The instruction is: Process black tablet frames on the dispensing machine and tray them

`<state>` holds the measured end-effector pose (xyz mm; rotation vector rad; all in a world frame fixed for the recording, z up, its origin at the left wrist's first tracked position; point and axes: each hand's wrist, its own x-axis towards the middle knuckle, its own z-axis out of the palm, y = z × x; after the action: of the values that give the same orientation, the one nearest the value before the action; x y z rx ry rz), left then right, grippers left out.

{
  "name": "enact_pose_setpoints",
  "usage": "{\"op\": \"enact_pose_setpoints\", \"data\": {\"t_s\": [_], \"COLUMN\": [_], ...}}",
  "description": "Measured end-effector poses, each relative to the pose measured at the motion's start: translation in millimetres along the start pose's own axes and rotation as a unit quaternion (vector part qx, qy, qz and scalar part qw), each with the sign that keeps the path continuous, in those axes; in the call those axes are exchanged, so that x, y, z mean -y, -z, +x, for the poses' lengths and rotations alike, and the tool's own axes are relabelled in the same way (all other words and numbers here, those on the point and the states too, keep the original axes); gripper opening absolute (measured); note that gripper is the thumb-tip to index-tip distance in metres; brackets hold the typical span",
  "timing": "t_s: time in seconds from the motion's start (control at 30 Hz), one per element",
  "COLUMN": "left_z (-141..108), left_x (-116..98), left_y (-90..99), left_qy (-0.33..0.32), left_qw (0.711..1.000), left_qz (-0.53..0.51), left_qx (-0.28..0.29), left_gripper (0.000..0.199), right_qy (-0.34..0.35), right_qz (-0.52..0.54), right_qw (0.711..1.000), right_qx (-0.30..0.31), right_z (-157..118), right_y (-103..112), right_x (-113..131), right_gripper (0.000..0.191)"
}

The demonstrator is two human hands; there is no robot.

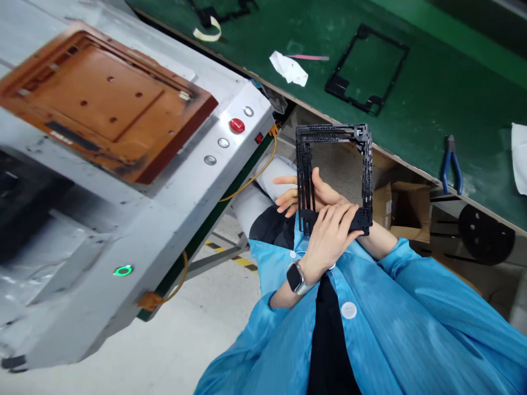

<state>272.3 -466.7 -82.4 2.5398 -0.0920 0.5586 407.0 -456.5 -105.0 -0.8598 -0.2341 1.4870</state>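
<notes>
A stack of thin black rectangular plastic frames [303, 159] is held upright in front of my body, its bars slightly fanned at the left side. My left hand [331, 233], wearing a watch [295, 277] at the wrist, is closed over the near bar of the stack. Behind the frames, my right hand [329, 193] reaches across to the left. Its thumb shows through the opening and its fingers stretch out past the left bars, apart from one another. The bars partly hide that hand, so any contact with them is unclear.
At left stands a grey machine [173, 219] with buttons and an orange-brown fixture [119, 99]. On the green bench [428, 104] lie another black frame [389, 82], blue-handled pliers [452, 167], a white paper scrap [289, 68] and a pink stick [308, 57]. A cardboard box [409, 211] stands below.
</notes>
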Motion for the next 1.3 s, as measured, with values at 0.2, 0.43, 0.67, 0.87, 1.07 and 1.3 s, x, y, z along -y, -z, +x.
{"op": "enact_pose_setpoints", "data": {"t_s": [0.2, 0.43, 0.67, 0.87, 1.07, 1.3], "left_z": [-0.6, -5.1, -5.4, -7.4, -9.5, -14.3], "left_x": [-3.4, -5.9, -6.8, -2.0, 6.6, 9.5], "left_y": [3.9, 4.3, 8.0, 18.1, 50.3, 100.1], "left_qy": [-0.015, -0.033, -0.055, -0.060, -0.058, -0.035], "left_qw": [1.000, 0.998, 0.997, 0.997, 0.988, 0.979], "left_qz": [0.025, 0.051, 0.046, 0.017, -0.089, -0.067], "left_qx": [-0.005, 0.009, -0.018, -0.037, -0.111, -0.191], "left_gripper": [0.055, 0.054, 0.051, 0.050, 0.066, 0.076], "right_qy": [-0.021, -0.019, 0.010, 0.038, 0.095, 0.098], "right_qz": [0.008, 0.030, -0.017, -0.037, -0.073, -0.101], "right_qw": [1.000, 0.998, 1.000, 0.998, 0.988, 0.990], "right_qx": [0.000, 0.043, -0.008, 0.047, 0.093, 0.027], "right_z": [-2.2, -4.8, -7.7, -4.4, -7.4, -30.2], "right_y": [-1.2, -0.4, 3.6, 11.8, 12.4, -12.7], "right_x": [2.0, 0.3, -3.4, -9.2, -8.7, 1.3], "right_gripper": [0.094, 0.079, 0.047, 0.047, 0.060, 0.016]}}
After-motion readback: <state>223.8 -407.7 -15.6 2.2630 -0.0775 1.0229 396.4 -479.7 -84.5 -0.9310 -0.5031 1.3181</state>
